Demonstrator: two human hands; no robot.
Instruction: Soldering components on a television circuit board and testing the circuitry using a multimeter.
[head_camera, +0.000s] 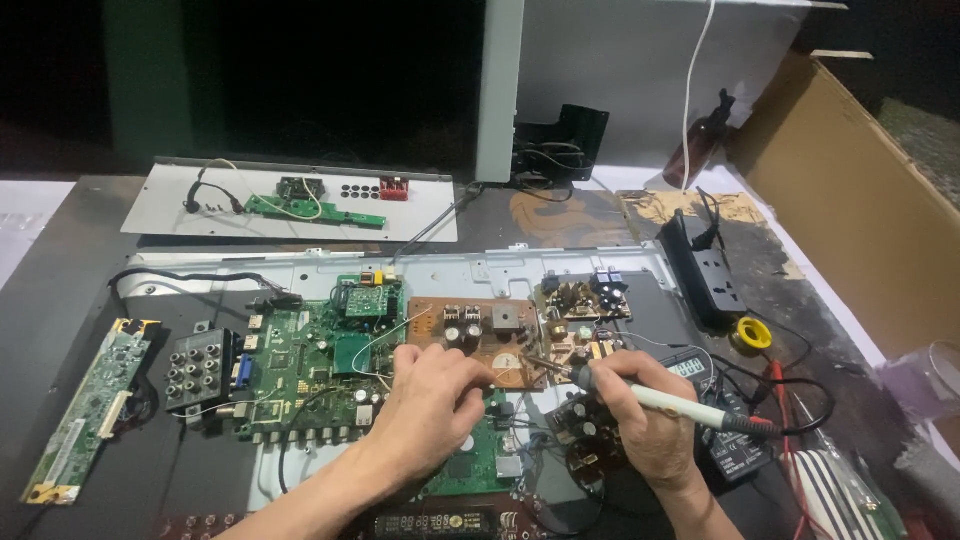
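Soldering iron (655, 399) at brown circuit board (478, 341)
Right hand (640, 415) fingers closed around iron, tip on board; left hand (432, 408) fingers curled, pinching solder wire just below board.

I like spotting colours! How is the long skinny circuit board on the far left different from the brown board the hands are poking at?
The long green board is narrow, lies slanted at the table's left edge, and nobody touches it. The brown board is wider and squarer, sits in the middle, and the left hand rests on it while the right hand aims a soldering iron at it. Both lie flat and carry small parts.
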